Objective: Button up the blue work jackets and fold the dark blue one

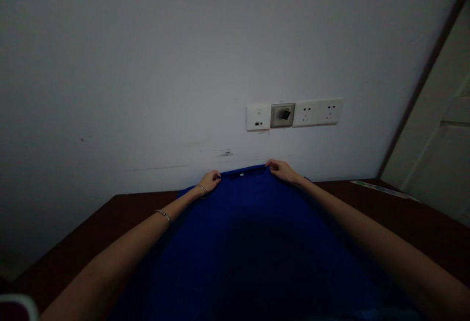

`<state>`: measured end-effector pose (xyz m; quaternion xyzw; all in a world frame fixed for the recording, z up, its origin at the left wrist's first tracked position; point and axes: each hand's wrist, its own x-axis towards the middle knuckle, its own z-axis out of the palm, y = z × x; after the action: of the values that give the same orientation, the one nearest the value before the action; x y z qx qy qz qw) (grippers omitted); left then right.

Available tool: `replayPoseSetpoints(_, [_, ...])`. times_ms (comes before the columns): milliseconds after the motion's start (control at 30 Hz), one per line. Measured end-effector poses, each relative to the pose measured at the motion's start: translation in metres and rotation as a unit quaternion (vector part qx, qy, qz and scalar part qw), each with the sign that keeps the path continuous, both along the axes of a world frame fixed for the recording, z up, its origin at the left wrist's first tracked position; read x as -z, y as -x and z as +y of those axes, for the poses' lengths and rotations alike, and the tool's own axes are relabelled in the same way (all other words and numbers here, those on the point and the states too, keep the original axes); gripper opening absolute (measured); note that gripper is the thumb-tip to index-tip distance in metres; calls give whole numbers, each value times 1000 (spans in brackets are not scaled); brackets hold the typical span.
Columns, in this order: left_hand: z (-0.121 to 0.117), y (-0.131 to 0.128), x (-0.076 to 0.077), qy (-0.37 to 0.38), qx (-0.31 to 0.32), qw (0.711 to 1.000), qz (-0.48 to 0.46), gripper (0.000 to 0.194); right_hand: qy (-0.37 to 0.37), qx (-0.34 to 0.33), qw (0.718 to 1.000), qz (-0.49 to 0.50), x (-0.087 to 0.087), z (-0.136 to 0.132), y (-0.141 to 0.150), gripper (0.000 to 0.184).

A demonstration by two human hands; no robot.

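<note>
A blue shirt lies spread over the dark red table, its neckline at the far end near the wall. A small pale label shows inside the collar. With fingers pinched together, my left hand grips the left side of the collar. On the right side of the collar, my right hand pinches the fabric in the same way. The collar edge is stretched between both hands. Shadow darkens the near part of the shirt, so its lower end is hard to make out.
Dark red tabletop extends to both sides of the shirt, up against a pale wall. Wall sockets sit above the right hand. A patterned strip lies at the back right, near a door. A white-rimmed object shows at lower left.
</note>
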<state>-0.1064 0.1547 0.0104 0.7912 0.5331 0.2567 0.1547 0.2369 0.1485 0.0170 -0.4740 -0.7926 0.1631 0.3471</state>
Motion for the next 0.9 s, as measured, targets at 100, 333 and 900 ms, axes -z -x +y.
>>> replayPoseSetpoints(100, [-6,1,6,-19,-7,1000,-17,33,18,7,1000,8,6,-10,-2,37])
replayPoseSetpoints(333, [-13,32,-11,103,53,992,48,47,105,3,989,-105,-6,-18,-26,56])
replayPoseSetpoints(900, [-29,61,-10,20,70,960,270,54,37,15,939,-341,-2,-29,-25,67])
